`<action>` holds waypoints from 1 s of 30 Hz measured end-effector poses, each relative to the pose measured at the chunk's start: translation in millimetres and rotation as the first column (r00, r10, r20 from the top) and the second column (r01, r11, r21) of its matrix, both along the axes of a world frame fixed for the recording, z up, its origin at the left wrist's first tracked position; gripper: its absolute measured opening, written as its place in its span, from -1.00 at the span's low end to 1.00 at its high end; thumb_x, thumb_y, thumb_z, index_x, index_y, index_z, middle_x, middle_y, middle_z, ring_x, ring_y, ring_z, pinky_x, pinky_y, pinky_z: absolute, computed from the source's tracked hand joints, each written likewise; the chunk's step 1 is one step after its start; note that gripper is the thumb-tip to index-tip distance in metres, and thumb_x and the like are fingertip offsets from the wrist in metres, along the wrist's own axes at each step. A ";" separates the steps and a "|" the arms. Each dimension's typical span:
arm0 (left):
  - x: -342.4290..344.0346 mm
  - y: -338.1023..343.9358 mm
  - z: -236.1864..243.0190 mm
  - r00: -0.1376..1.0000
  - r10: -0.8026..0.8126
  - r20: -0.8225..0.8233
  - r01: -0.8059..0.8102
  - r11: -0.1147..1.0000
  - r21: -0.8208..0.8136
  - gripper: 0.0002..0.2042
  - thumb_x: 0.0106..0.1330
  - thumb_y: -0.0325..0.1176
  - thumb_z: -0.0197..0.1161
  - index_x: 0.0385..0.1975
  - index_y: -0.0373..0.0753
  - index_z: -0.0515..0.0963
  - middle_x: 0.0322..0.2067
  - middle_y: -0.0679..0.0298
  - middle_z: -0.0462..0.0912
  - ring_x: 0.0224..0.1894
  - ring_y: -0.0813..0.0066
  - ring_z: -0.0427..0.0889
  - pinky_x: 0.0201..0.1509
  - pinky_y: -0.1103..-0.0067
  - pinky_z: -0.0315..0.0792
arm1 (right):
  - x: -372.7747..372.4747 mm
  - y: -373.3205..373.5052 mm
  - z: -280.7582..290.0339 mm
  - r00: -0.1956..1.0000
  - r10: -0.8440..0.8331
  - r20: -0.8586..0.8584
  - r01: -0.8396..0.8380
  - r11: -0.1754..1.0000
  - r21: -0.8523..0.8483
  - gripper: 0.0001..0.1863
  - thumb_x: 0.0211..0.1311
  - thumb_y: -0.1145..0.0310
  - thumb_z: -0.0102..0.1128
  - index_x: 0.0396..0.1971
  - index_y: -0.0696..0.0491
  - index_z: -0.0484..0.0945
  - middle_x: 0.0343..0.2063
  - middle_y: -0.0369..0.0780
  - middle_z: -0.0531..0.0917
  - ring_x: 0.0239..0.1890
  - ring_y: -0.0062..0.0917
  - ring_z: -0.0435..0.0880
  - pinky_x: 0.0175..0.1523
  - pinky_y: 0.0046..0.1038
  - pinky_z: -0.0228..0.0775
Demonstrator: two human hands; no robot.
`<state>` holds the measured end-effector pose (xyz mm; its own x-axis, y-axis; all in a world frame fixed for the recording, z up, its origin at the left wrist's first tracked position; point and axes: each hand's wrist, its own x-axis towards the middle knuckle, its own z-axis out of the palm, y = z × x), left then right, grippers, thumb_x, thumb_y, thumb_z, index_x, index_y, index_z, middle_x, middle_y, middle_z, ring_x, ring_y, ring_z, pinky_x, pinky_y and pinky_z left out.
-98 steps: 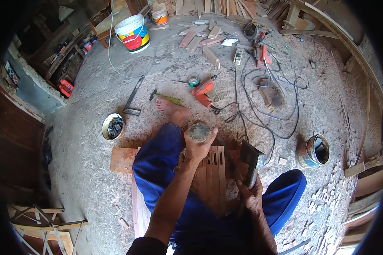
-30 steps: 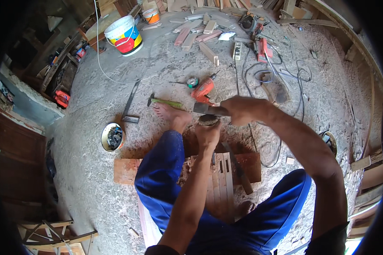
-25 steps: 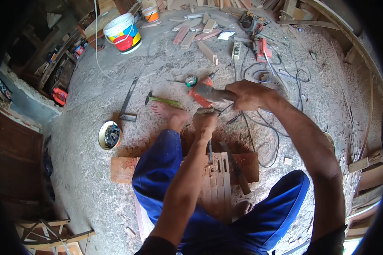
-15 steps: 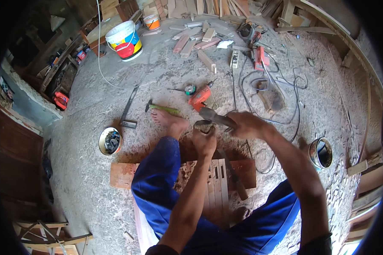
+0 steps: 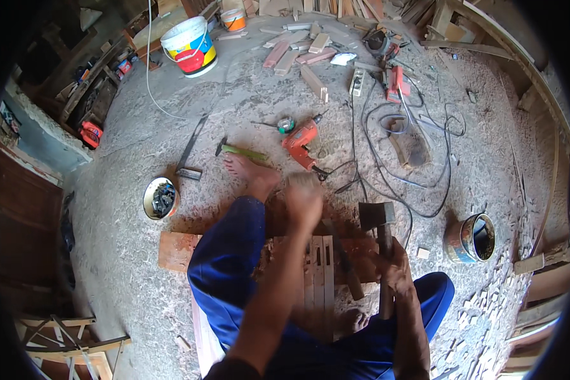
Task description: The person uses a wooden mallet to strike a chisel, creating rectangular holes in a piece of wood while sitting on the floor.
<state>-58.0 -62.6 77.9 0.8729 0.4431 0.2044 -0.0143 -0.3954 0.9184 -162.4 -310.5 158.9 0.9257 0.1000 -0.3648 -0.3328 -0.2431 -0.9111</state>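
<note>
My left hand (image 5: 304,204), smeared by motion, is raised ahead of my knees in a closed grip. A blurred tan shape shows at its top, too unclear to name. On the right, my right hand (image 5: 395,269) is wrapped round the wooden handle of a hatchet (image 5: 377,216), its dark head pointing up. Between my legs lie pale wooden strips (image 5: 324,272) with narrow slots cut in them, on a reddish-brown board (image 5: 178,251). A long tool with a wooden handle (image 5: 353,284) lies across the board beside the strips. My left forearm hides part of the strips.
An orange drill (image 5: 302,144) and a green-handled hammer (image 5: 244,152) lie ahead, with a try square (image 5: 190,172) further left. Tins stand at left (image 5: 172,206) and right (image 5: 463,242). Cables (image 5: 396,201) loop across the right floor; wood offcuts (image 5: 286,62) and a bucket (image 5: 190,45) lie farther off.
The right hand has brought the hatchet back, down and to the right, away from the left hand, turning its head upward. My left hand stays near the same place but is blurred.
</note>
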 end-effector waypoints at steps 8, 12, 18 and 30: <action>43.9 43.0 -43.3 0.778 -0.461 -0.427 0.160 0.802 -0.575 -0.85 0.23 -0.35 0.35 -0.51 -0.21 0.53 -0.69 0.25 0.51 -0.74 0.47 0.47 -0.73 0.50 0.28 | 3.9 -18.1 0.8 0.991 -0.119 -0.058 0.114 0.990 -0.080 -0.67 0.20 0.33 0.34 -0.12 0.12 0.47 -0.64 -0.38 0.48 -0.65 -0.69 0.44 -0.57 -0.51 0.28; -12.4 45.6 116.1 0.995 -0.083 -0.062 0.063 0.960 -0.274 -0.68 0.19 -0.28 0.51 -0.19 -0.26 0.55 -0.49 0.37 0.60 -0.60 0.66 0.54 -0.62 0.70 0.37 | 17.4 -34.8 -36.2 0.992 0.076 0.099 -0.012 0.849 -0.527 -0.60 0.21 0.25 0.32 -0.07 0.13 0.43 -0.59 -0.01 0.60 -0.60 -0.20 0.62 -0.47 -0.24 0.42; -74.1 75.5 186.0 0.793 0.025 0.609 0.281 0.871 -0.402 -0.79 0.31 -0.51 0.28 -0.13 -0.39 0.46 -0.48 0.24 0.52 -0.46 0.50 0.51 -0.31 0.52 0.45 | 7.6 -31.6 -70.9 0.834 0.535 0.138 -0.438 0.792 -0.425 -0.64 0.25 0.20 0.33 -0.09 0.08 0.49 -0.43 -0.09 0.65 -0.48 -0.29 0.67 -0.43 -0.33 0.46; -114.7 96.7 162.9 0.851 0.301 0.431 -0.040 0.855 -0.517 -0.78 0.32 -0.50 0.26 -0.11 -0.38 0.44 -0.47 0.22 0.49 -0.45 0.46 0.50 -0.29 0.46 0.48 | 114.1 53.7 -56.1 0.511 0.855 -0.090 -0.672 0.331 -0.663 -0.35 0.18 -0.29 0.24 -0.01 -0.02 0.54 -0.27 -0.12 0.68 -0.21 -0.28 0.68 -0.17 -0.23 0.54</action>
<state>-172.6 34.1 240.8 0.6175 0.7277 0.2984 -0.4780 0.0459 0.8772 -48.3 -256.8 102.8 0.6013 0.6792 -0.4209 0.4824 -0.7285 -0.4865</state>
